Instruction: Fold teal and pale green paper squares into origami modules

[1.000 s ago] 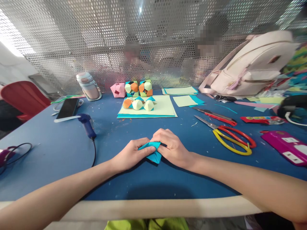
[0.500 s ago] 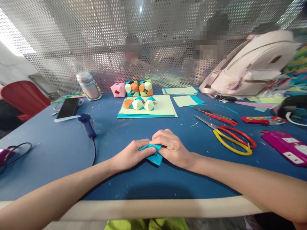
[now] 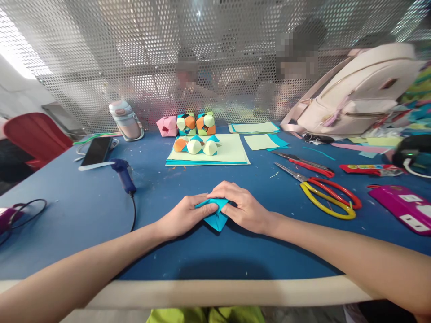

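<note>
From here, the blue paper (image 3: 216, 220) sits between the hands, over the table (image 3: 175, 258). The left hand (image 3: 186, 216) pinches its left side, the right hand (image 3: 248, 210) its right; neither is nearer. One corner points toward the table's near edge; its long axis is unclear.

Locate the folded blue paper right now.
Head view: the folded blue paper is just below centre, held between the left hand and right hand; the red-and-yellow-handled scissors lie off to its right.

Both arms (image 3: 134, 245) inward, fingers (image 3: 226, 192) together
</note>
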Available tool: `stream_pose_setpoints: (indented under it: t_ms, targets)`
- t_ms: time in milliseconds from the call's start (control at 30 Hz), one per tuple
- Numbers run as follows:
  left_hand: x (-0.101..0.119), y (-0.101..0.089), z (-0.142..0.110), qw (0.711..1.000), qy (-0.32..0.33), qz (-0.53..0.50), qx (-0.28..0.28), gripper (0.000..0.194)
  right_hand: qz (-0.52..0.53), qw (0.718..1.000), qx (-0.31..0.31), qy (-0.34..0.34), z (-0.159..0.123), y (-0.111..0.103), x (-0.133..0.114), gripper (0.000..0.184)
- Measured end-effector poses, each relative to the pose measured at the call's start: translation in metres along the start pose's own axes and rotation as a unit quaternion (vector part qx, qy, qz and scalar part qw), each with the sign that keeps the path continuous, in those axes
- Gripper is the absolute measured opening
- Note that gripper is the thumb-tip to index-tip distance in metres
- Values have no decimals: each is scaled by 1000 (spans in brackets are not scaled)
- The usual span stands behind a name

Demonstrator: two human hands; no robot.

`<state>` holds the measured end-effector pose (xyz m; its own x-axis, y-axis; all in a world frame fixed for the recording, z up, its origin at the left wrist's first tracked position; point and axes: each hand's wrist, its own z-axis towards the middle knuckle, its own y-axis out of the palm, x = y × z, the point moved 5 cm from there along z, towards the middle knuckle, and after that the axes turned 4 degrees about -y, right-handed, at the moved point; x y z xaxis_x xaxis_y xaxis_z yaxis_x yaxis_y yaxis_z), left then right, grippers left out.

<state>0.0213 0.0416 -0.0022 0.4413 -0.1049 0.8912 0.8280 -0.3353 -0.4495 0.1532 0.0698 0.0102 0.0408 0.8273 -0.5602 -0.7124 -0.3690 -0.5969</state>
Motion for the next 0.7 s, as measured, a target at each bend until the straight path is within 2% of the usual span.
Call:
stream_pose_setpoints:
  t_ms: [100,267,500,700]
  targets:
    - [-1,-1,0,1000,-1,-6,14,33,33,999,-11,14,1,-2,-1,27]
    - [-1,-6,0,998,-13,11,61,33,47,998,23,25,-1,-4,-2,25]
    - [7,-11,-1,992,15,29,122,27,25,986,52,158,-3,1,11,24]
    - [7,-9,-1,990,16,39,137,25,14,984,84,156,-2,1,11,10]
